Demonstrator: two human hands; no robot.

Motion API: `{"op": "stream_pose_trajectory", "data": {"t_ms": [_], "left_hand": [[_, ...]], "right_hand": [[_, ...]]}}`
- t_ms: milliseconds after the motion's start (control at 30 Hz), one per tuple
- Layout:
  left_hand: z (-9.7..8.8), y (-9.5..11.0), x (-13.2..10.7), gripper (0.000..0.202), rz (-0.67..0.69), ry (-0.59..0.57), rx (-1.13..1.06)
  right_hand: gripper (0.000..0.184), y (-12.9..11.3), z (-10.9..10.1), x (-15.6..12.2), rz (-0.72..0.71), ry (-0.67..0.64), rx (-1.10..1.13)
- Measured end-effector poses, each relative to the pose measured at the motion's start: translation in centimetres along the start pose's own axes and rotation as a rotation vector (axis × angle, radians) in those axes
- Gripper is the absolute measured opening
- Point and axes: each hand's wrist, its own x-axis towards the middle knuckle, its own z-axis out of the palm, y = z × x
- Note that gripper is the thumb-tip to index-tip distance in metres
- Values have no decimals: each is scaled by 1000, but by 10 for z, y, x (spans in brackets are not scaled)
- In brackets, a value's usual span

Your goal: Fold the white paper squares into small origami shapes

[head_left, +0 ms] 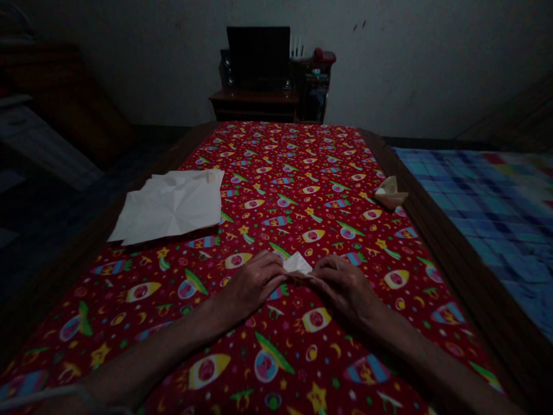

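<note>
A small folded piece of paper [298,264], pale on top with a brownish lower edge, is held just above the red patterned cloth [263,190]. My left hand [259,279] pinches its left end between thumb and fingers. At the opposite end, my right hand [348,285] grips the paper the same way. Creased white sheets [173,204] lie in a loose stack on the cloth, ahead and to the left. Over by the right edge sits a folded paper piece [391,193], tan with a pointed, boat-like shape.
Dark wooden borders [449,259] run along both sides of the cloth. Against the far wall, a black monitor [258,55] stands on a brown desk [254,99]. A blue checked sheet [484,207] spreads at the right. The room is dim.
</note>
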Motion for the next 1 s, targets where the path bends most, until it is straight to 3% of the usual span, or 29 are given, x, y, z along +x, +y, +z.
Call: {"op": "stream_pose_trajectory", "data": {"t_ms": [100, 233, 400, 567, 867, 1000], "left_hand": [[1, 0, 4, 13, -104, 54, -72], [1, -1, 7, 14, -220, 69, -90], [4, -1, 7, 15, -278, 88, -78], [6, 1, 7, 15, -278, 77, -2], [8, -2, 5, 6, -230, 38, 116], [7, 0, 5, 30, -173, 30, 233]], "right_hand": [[25, 0, 0, 1, 136, -10, 56], [27, 3, 2, 2, 208, 33, 36], [29, -4, 3, 6, 182, 31, -234], [30, -10, 6, 10, 120, 55, -542], [30, -5, 10, 7, 41, 56, -617], [29, -5, 11, 6, 34, 72, -607]]}}
